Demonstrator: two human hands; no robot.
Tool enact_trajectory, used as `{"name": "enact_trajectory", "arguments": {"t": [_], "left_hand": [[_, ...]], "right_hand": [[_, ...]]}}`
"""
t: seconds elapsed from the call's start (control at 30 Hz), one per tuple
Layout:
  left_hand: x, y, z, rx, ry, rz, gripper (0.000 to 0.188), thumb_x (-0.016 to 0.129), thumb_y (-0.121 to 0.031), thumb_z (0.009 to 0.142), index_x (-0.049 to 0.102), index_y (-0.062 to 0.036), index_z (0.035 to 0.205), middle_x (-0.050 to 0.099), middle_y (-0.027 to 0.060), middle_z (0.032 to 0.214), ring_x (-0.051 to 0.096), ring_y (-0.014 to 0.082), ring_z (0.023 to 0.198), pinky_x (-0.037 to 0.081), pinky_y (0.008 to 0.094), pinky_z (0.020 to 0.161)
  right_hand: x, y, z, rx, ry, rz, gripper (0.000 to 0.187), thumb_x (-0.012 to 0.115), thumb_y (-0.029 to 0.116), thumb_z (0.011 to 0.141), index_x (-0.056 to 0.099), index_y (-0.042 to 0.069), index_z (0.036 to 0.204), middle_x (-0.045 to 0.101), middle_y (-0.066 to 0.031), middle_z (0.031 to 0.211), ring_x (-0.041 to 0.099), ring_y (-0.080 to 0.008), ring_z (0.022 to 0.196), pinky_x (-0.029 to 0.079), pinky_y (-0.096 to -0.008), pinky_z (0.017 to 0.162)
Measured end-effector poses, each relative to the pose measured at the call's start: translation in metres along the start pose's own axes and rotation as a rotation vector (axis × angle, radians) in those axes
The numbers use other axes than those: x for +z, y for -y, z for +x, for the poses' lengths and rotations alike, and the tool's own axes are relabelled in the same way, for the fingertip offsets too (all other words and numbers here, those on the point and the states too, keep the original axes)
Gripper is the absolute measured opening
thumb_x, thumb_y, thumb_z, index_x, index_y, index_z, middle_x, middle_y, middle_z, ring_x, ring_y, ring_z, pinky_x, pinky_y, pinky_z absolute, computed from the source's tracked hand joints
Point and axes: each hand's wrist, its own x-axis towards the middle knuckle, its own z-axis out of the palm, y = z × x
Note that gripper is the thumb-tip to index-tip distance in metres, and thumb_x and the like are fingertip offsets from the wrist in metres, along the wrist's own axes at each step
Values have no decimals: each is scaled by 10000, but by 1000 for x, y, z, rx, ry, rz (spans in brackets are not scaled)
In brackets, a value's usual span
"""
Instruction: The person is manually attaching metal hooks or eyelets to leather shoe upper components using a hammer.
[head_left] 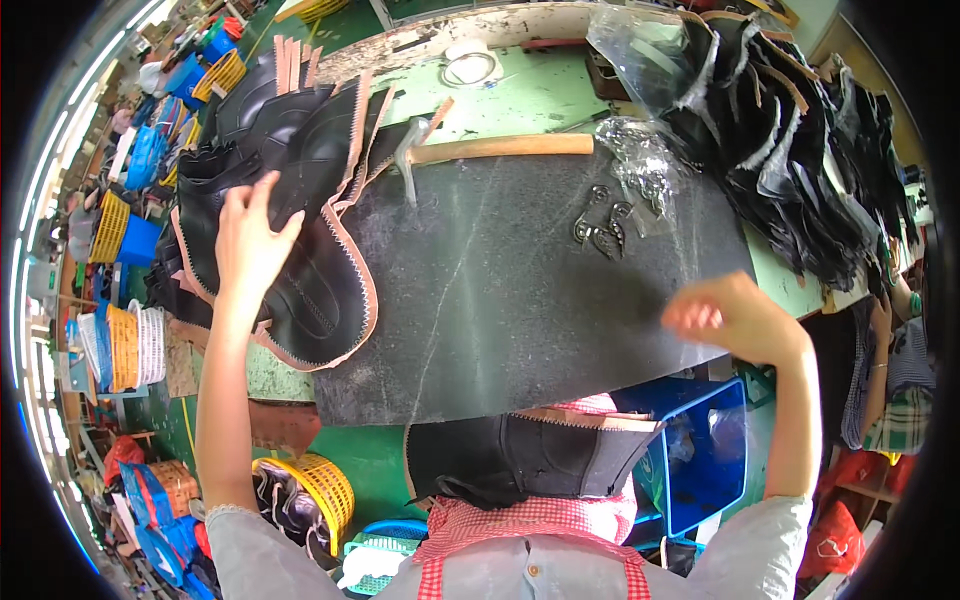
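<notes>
Fingers spread, the left hand [252,238] rested on black pieces [325,265] at ten o'clock.
At three o'clock, the right hand [738,315] curled its fingers over the edge of a dark mat [520,290], any grip impossible to tell; farther out, a hammer [500,148] lay at twelve.
</notes>
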Motion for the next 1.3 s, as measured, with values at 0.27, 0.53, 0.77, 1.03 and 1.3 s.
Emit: {"name": "enact_trajectory", "arguments": {"t": [0.27,0.53,0.77,1.03,1.3], "left_hand": [[-50,-23,18,104,44,-835,551,749,-19,838,612,-34,1371,637,52,1378,619,166,1201,455,304,1040],[-76,-73,-5,292,479,-943,510,823,-67,760,699,-64,1255,702,68,1252,638,183,1168,475,344,1038],[-57,-129,-34,451,87,-654,473,793,-29,751,731,-139,1207,644,49,1183,589,212,1063,511,316,844],[-58,-179,-52,-83,847,-1549,128,738,-66,921,688,-15,1028,695,17,891,617,44,717,447,178,557],[-50,-184,-65,-195,605,-1692,114,724,-43,928,616,-36,892,695,45,874,660,67,718,448,165,529]], "right_hand": [[45,-19,85,-286,-673,-224,228,728,58,835,682,42,1058,659,-131,902,695,-292,836,562,-403,746],[35,-10,82,-182,-681,49,133,714,56,854,709,46,986,716,-95,879,720,-192,781,561,-332,703],[37,25,48,-156,-174,855,175,712,19,918,684,5,1090,731,-67,973,708,-137,838,567,-243,719],[59,74,44,-235,-83,933,201,722,-15,908,636,0,1089,714,-60,970,698,-114,885,568,-255,809],[85,70,47,-270,-335,806,96,793,40,870,725,-7,918,721,-36,854,677,-83,791,550,-226,715]]}}
